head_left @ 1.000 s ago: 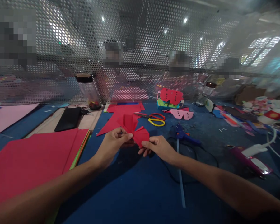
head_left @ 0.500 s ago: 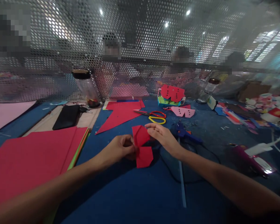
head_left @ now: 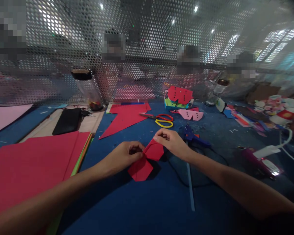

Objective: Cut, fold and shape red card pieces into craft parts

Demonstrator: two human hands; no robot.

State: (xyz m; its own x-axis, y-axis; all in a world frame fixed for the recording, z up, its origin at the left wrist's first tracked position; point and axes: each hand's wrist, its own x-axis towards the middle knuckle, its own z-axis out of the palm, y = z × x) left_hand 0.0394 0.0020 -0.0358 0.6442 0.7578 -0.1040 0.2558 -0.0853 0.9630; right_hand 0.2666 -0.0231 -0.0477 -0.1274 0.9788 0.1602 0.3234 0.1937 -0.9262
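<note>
Between my hands is a red paper cutout (head_left: 140, 169) with two angular lobes, held just over the blue table. My left hand (head_left: 127, 153) pinches it near its narrow middle, thumb and fingers closed. The fingertips of my right hand (head_left: 169, 138) grip the upper corner of the other lobe. Just beyond lie scissors (head_left: 161, 120) with one red and one yellow handle. A blue glue gun (head_left: 194, 137) rests to the right of my right hand, its cord curving over the table.
Red paper sheets (head_left: 34, 163) are stacked at left, near a black phone-like item (head_left: 67, 121). A jar (head_left: 88, 91) stands by the perforated metal screen (head_left: 142, 68). Pink cutouts (head_left: 191, 114) lie behind the glue gun. A purple device (head_left: 262, 163) with a white plug sits at right.
The red cutout has turned, its lower lobe swinging left and its upper lobe right. My right fingers have closed on the upper lobe's corner.
</note>
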